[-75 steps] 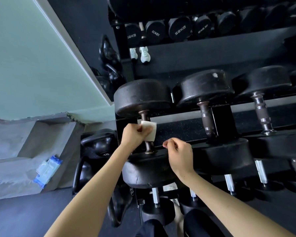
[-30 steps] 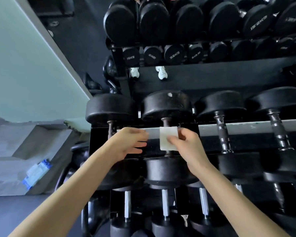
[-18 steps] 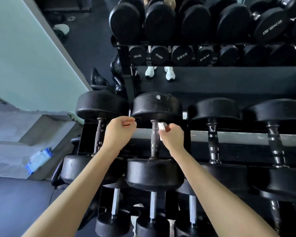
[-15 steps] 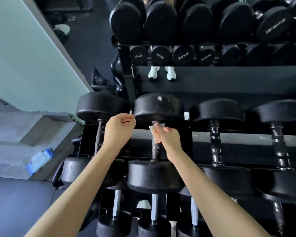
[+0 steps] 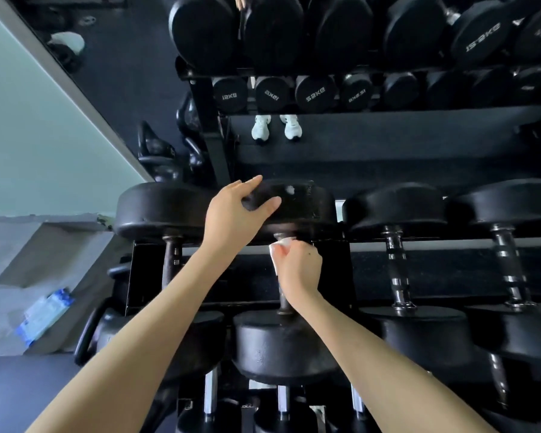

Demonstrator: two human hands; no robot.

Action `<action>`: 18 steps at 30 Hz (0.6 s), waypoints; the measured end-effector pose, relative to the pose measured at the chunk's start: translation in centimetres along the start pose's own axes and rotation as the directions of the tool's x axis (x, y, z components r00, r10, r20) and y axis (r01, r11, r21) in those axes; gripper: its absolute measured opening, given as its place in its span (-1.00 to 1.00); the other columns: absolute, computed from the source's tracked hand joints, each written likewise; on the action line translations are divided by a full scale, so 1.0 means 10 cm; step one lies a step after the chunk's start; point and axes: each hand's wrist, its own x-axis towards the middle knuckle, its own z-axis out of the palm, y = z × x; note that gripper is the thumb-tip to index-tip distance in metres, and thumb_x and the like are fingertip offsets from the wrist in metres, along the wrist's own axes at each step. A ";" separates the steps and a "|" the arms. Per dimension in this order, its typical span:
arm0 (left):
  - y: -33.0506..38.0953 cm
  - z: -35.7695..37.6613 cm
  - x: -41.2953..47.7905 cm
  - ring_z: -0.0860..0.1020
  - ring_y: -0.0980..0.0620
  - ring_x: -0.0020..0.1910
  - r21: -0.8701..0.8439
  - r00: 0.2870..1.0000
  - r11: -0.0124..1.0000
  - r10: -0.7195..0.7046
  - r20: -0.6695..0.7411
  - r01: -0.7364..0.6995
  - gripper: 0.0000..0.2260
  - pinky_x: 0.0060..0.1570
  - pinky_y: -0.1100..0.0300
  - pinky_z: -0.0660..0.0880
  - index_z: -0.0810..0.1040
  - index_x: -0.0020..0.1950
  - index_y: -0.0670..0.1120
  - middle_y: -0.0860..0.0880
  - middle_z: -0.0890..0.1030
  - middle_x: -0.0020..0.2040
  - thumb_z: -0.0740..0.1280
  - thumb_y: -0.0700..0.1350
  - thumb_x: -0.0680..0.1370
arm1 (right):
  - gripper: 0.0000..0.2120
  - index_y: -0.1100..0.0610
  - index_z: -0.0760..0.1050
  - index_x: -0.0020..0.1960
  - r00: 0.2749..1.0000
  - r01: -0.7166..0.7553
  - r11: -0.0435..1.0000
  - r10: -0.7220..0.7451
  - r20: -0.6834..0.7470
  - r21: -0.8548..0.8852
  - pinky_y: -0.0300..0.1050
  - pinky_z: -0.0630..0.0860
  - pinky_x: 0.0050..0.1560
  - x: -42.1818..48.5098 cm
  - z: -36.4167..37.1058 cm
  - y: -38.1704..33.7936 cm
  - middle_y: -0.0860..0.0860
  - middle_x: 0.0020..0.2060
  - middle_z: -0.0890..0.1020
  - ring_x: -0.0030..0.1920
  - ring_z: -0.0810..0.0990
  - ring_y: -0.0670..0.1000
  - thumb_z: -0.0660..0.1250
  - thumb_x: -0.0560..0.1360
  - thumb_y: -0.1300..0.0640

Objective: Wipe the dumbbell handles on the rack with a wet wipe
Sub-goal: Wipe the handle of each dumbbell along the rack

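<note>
Right hand [image 5: 299, 268] fingers curl the soft, limp wet wipe [image 5: 278, 245] round the stiff dumbbell handle [image 5: 284, 300] on the rack [image 5: 419, 245]. Left hand [image 5: 231, 220] lies spread on the likely heavy dumbbell head [image 5: 303, 203], steadying it.

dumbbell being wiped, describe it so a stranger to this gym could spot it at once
On the black metal rack, take the row of large black round-headed dumbbells that the hands reach. It is the second dumbbell from the left. Only this one has the left hand on its far head and the right hand gripping a white wet wipe round its handle.
</note>
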 end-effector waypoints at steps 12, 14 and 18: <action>-0.02 -0.06 0.23 0.48 0.17 0.12 0.113 0.993 0.993 0.026 0.111 -0.039 -0.50 -0.01 0.32 0.31 0.50 0.32 0.11 0.07 0.52 0.25 0.44 0.16 0.40 | -0.73 0.25 0.60 0.00 0.803 -0.592 0.399 0.215 0.556 0.701 -0.31 0.48 -0.21 0.24 -0.14 0.33 0.01 -0.17 0.66 -0.17 0.60 -0.09 0.41 0.45 0.04; -0.02 -0.05 0.23 0.47 0.18 0.08 0.109 0.994 0.993 0.023 0.103 -0.035 -0.51 -0.01 0.33 0.29 0.50 0.31 0.12 0.07 0.51 0.27 0.44 0.16 0.40 | -0.76 0.24 0.61 -0.08 0.861 -0.504 0.482 0.218 0.459 0.717 -0.34 0.48 -0.25 0.23 -0.11 0.32 -0.01 -0.26 0.65 -0.22 0.60 -0.09 0.41 0.46 0.04; -0.01 -0.04 0.23 0.44 0.21 -0.02 0.112 0.995 0.993 0.026 0.098 -0.037 -0.51 -0.04 0.32 0.30 0.50 0.31 0.10 0.06 0.52 0.26 0.44 0.14 0.41 | -0.59 0.29 0.57 -0.27 0.996 -0.079 0.967 0.066 0.061 0.243 -0.18 0.40 -0.24 0.16 -0.11 0.15 0.11 -0.39 0.62 -0.32 0.58 0.05 0.37 0.47 -0.08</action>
